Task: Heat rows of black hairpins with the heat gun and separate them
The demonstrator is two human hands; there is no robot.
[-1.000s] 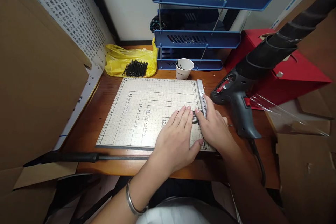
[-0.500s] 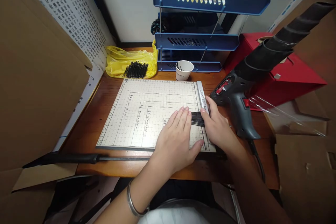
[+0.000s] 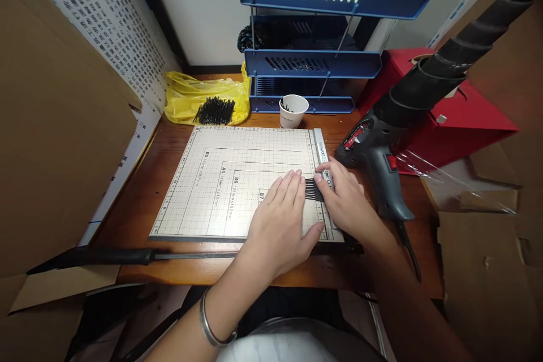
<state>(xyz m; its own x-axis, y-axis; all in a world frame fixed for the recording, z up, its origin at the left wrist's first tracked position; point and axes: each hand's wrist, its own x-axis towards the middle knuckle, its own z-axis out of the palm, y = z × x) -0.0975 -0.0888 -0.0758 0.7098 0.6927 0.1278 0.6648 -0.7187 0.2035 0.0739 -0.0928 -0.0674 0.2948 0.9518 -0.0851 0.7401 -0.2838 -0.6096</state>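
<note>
A row of thin black strands (image 3: 313,189) lies side by side across the right part of a cream paper cutter (image 3: 237,192) printed with a grid and paper sizes. My left hand (image 3: 280,218) presses flat over the strands, fingers straight and together, thumb apart, hiding their left part. At the cutter's metal edge strip (image 3: 321,150), my right hand (image 3: 345,198) is closed around the strands' right ends, with the thumb on top and the index finger curled. Those ends are hidden. The cutter's long black-handled blade arm (image 3: 139,256) lies along the front edge.
Short black pieces (image 3: 215,110) are heaped on a yellow plastic bag (image 3: 182,96). A white paper cup (image 3: 292,113) holds more. Behind stands a blue tiered rack (image 3: 314,62). A heat gun (image 3: 382,153) and red box (image 3: 475,130) are right; cardboard (image 3: 55,124) rises left.
My right hand's index finger has curled in toward the thumb at the strands' ends. My left hand stays flat in place. The whole view has shifted slightly.
</note>
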